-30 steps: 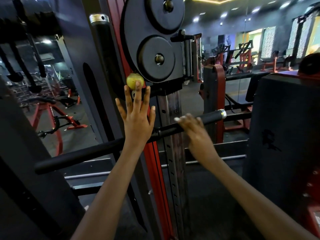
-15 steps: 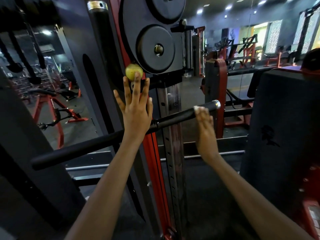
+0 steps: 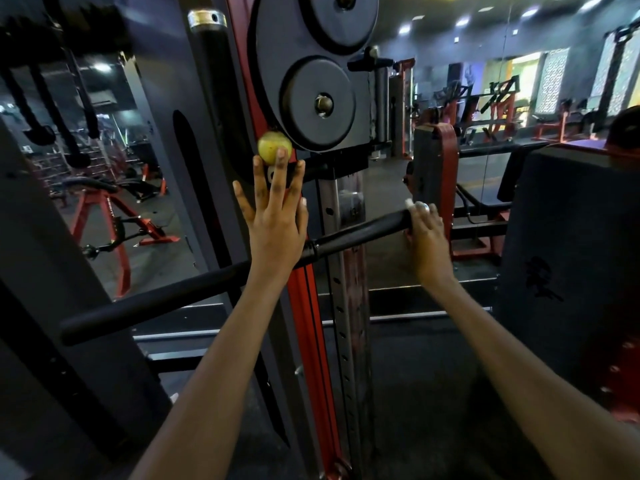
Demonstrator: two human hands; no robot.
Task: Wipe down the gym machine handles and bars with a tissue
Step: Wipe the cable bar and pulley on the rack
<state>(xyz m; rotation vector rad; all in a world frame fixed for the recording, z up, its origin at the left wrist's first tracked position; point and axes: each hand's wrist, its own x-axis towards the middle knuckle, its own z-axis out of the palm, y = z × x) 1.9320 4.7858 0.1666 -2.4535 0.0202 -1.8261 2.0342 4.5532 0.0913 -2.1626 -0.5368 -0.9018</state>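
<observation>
A long black padded bar [image 3: 360, 232] slants across the machine from lower left up to the right. My right hand [image 3: 427, 237] grips its far right end, by the silver end cap [image 3: 421, 206]. A scrap of white tissue [image 3: 409, 203] shows at the fingertips there; most of it is hidden under the hand. My left hand [image 3: 275, 216] is raised flat with straight, spread fingers against the red and grey upright [image 3: 311, 341]. Its fingertips touch a yellow-green knob [image 3: 273, 145] just below the black round plates.
Black weight plates [image 3: 317, 102] hang above the bar. A dark padded block [image 3: 571, 258] stands close on the right. Grey frame panels [image 3: 41, 306] close in the left. Red gym machines [image 3: 104, 216] stand farther back on both sides.
My right hand has slid along the bar from near its middle out to the right end cap. My left hand has stayed on the upright by the knob.
</observation>
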